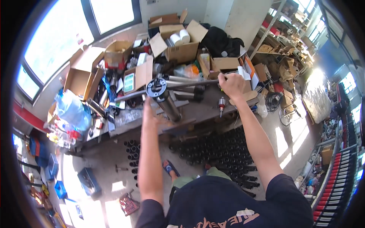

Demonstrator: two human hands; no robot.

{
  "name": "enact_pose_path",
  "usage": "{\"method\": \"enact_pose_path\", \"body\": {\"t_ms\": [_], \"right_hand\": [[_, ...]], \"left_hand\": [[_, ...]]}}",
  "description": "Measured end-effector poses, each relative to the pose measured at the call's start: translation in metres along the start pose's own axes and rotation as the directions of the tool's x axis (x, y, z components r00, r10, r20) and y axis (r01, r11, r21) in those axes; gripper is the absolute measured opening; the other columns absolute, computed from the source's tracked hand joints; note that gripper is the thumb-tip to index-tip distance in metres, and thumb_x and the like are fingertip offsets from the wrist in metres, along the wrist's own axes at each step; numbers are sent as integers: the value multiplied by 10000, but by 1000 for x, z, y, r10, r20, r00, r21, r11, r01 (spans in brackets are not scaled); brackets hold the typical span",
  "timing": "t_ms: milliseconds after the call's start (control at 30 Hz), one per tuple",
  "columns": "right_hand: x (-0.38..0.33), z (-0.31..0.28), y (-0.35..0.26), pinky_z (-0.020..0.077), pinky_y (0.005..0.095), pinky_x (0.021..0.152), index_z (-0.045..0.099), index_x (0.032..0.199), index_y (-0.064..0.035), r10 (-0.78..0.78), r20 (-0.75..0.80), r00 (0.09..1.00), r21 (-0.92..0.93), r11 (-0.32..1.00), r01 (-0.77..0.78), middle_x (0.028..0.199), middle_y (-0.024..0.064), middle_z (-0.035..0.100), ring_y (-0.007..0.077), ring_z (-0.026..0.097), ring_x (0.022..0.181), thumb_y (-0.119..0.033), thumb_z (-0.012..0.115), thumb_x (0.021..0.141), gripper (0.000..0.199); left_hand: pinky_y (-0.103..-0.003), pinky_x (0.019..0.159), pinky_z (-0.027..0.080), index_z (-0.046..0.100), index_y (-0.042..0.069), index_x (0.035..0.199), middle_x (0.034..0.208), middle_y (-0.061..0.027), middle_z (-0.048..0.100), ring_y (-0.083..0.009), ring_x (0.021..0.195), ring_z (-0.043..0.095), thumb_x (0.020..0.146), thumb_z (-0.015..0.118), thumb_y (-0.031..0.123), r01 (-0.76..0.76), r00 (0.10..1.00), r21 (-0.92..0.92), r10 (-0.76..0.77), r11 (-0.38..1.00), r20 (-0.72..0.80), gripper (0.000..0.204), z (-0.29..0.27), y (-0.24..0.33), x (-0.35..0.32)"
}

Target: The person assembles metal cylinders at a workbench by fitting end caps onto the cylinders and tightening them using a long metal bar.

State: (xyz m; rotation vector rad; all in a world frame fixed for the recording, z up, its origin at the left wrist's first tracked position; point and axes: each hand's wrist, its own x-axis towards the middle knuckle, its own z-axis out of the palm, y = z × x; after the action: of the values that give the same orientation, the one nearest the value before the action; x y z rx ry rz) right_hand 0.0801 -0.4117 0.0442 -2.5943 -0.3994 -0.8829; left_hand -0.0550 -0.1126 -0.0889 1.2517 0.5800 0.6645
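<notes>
The right hand (230, 84) grips a long metal bar (190, 84) with closed fingers (left hand (149, 113) fingers straight beside a flanged steel cylinder (162, 95)).

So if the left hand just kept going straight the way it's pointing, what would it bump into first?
Most likely the dark round flange on the end of the metal cylinder: the left hand points up at it from just below. Depth is hard to judge, so it may already touch.
</notes>
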Motion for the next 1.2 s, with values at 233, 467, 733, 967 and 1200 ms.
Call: {"method": "enact_pose_path", "body": {"t_ms": [233, 467, 733, 967, 1200], "right_hand": [[-38, 52, 220, 452, 532, 585, 692, 688, -48, -63, -138, 988, -46, 997, 57, 677, 211, 645, 416, 630, 643, -389, 551, 919, 435], [-378, 46, 297, 371, 376, 494, 582, 573, -48, 547, 663, 511, 64, 638, -767, 527, 42, 528, 178, 492, 489, -653, 455, 973, 736], [-426, 83, 161, 384, 390, 552, 514, 565, 17, 669, 698, 258, -32, 388, -921, 555, 71, 535, 195, 492, 540, -662, 596, 905, 764], [-427, 91, 195, 488, 420, 703, 662, 736, 93, 688, 676, 266, -30, 386, -922, 696, 150, 677, 264, 634, 680, -649, 608, 899, 762], [-406, 113, 172, 486, 432, 707, 619, 668, 75, 724, 644, 248, -72, 379, -922, 719, 154, 674, 281, 638, 691, -668, 579, 903, 780]], "left_hand": [[-367, 704, 610, 641, 41, 969, 997, -143, 624, -255, 931, 626, 743, 785, 404, 569, 655, -820, -640, 67, 403, 450, 35, -1, -6], [-384, 796, 549, 484, -63, 1284, 1113, -160, 581, -291, 889, 612, 777, 637, 357, 686, 726, -678, -186, 264, 662, 676, 29, 35, -192], [-363, 659, 559, 467, 14, 1331, 1146, -148, 578, -233, 788, 629, 889, 589, 529, 389, 737, -616, 170, 685, 655, 690, 65, 75, -164], [-440, 708, 583, 441, 131, 1431, 1064, -134, 622, -279, 790, 665, 960, 365, 734, 567, 714, -560, -22, 604, 699, 769, 29, 65, -154], [-417, 521, 592, 544, 8, 1106, 739, -158, 640, -301, 590, 684, 1033, 251, 637, 361, 924, -225, -314, 905, 216, 698, 14, 78, -177]]}}
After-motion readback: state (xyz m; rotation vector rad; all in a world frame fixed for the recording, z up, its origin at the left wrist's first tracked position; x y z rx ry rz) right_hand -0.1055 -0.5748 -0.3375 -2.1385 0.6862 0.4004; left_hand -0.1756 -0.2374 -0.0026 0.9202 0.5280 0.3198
